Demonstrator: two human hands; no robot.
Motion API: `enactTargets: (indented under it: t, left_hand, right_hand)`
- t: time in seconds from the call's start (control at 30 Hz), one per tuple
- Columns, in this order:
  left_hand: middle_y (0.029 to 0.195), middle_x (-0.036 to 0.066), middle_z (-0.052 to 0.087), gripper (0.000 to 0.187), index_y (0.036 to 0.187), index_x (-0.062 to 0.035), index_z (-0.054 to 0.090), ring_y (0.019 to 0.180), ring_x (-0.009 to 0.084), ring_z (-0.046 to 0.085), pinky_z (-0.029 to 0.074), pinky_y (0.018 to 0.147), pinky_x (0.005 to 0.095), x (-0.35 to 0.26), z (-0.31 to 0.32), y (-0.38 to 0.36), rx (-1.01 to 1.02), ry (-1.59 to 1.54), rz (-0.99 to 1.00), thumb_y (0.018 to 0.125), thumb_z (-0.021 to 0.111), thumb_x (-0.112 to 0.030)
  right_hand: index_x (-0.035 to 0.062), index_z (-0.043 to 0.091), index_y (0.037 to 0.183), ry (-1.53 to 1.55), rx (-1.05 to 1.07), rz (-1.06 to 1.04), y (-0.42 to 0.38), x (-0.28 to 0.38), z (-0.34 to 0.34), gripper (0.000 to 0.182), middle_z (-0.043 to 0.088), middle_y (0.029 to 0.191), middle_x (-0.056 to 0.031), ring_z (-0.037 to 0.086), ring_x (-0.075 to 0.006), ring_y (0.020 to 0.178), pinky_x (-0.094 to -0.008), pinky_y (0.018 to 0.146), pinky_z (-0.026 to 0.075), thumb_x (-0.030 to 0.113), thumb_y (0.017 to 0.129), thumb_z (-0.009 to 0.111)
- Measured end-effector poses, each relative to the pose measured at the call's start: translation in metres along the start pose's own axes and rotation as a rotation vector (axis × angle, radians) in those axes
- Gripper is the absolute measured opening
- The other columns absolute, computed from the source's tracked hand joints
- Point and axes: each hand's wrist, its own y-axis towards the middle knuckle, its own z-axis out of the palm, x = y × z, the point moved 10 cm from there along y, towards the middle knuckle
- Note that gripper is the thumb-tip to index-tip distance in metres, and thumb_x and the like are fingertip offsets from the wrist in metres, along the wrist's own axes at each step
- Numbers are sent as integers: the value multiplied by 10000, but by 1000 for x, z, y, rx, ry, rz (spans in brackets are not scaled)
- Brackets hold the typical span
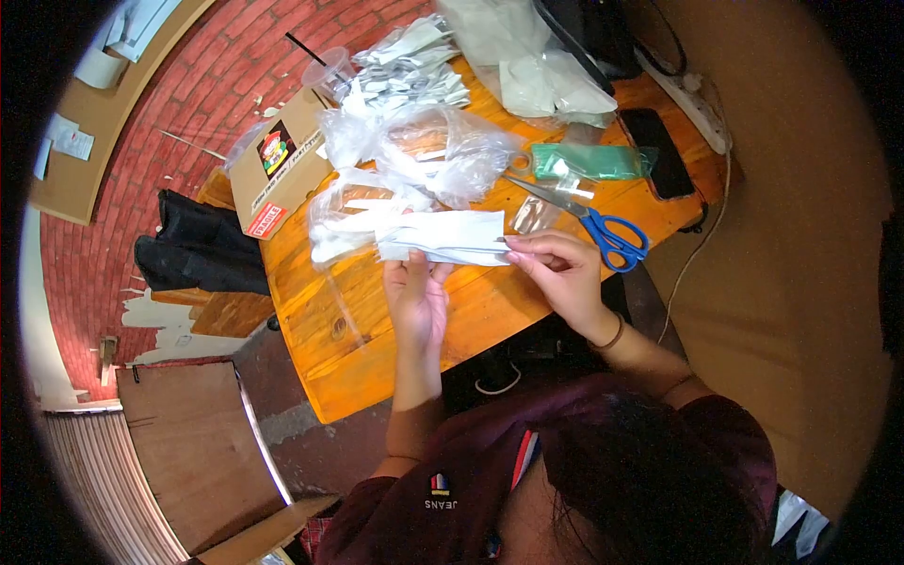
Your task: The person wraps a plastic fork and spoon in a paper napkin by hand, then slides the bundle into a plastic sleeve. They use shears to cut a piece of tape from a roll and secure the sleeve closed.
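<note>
A folded white strip of paper (443, 235) is held level between my two hands, over the near part of the wooden table (377, 330). My left hand (416, 299) grips its lower left edge, thumb in front and fingers partly hidden behind. At the paper's right end, my right hand (560, 268) pinches the edge between thumb and fingers. Just behind the paper lie clear plastic bags (358, 212) with white and brownish contents. Blue-handled scissors (612, 235) rest beside my right hand, blades pointing up and left.
White folded pieces (410, 71) are heaped at the back, near a clear plastic cup (328, 71) with a black straw. A cardboard box (282, 160) stands at the left edge. A green plastic packet (589, 161), a dark phone (656, 151) and a power strip (692, 108) lie right.
</note>
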Motion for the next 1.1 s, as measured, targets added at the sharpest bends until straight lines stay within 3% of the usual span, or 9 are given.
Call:
enactTargets:
  t: [0.4, 0.6, 0.87, 0.97, 1.1]
  left_hand:
    - [1079, 130, 573, 340, 1165, -1, 462, 989, 219, 588, 534, 816, 388, -5, -22, 0, -118, 100, 81, 880, 596, -129]
    - [1129, 185, 557, 320, 1156, -7, 455, 997, 233, 584, 520, 841, 379, -10, -24, -1, -144, 135, 98, 896, 575, -149]
    - [1054, 219, 578, 397, 1160, -14, 433, 1007, 285, 589, 546, 789, 421, -10, -17, -1, -62, 168, 73, 900, 560, -286]
    - [1007, 209, 590, 406, 1141, -15, 443, 985, 287, 602, 565, 739, 404, -10, -19, -1, -75, 196, 93, 895, 563, -316]
    - [952, 185, 601, 405, 1107, -15, 467, 922, 280, 624, 575, 722, 399, -16, -18, -4, -174, 287, 123, 891, 564, -343]
  right_hand:
    - [-13, 681, 907, 39, 127, 2, 12, -7, 4, 125, 670, 957, -122, 637, -151, 866, -254, 760, 510, 2, 788, 646]
    - [-16, 676, 922, 57, 174, -5, 12, -10, 9, 132, 665, 969, -117, 628, -137, 885, -245, 755, 514, -8, 795, 638]
    - [-15, 670, 955, 79, 229, 90, 10, -19, 13, 155, 657, 979, -105, 618, -106, 852, -223, 731, 510, -6, 805, 633]
    - [1, 674, 955, 113, 223, 126, 10, -20, 13, 165, 659, 959, -104, 622, -138, 870, -252, 755, 499, 1, 794, 641]
    - [31, 667, 957, -100, 203, -168, 13, 4, 13, 198, 622, 1046, -117, 570, -215, 1018, -326, 893, 426, 54, 761, 680]
